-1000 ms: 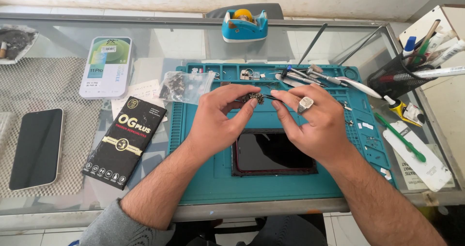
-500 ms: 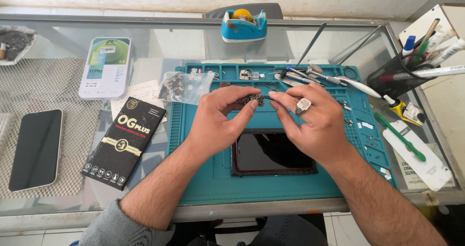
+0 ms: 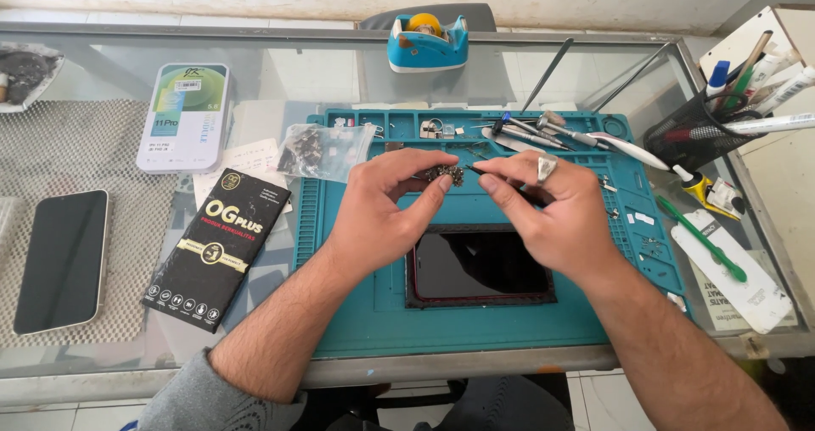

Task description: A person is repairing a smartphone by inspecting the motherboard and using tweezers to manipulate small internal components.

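Observation:
My left hand [image 3: 382, 210] pinches a small dark metal part [image 3: 445, 174] between thumb and forefinger, held above the teal work mat [image 3: 356, 321]. My right hand [image 3: 552, 214], with a ring on one finger, holds a thin tool whose tip touches that part from the right. Under both hands a dark phone [image 3: 480, 265] lies screen up on the mat. A clear bag of small parts [image 3: 323, 151] sits at the mat's upper left corner.
Screwdrivers and tweezers [image 3: 552, 134] lie along the mat's top. A mesh pen holder [image 3: 709, 129] stands at right, a blue tape dispenser [image 3: 427, 42] at the back. To the left lie a black box [image 3: 218, 248], a white box [image 3: 185, 117] and another phone [image 3: 64, 261].
Nothing much has moved: both hands stay together over the mat, with only slight finger shifts on the small part.

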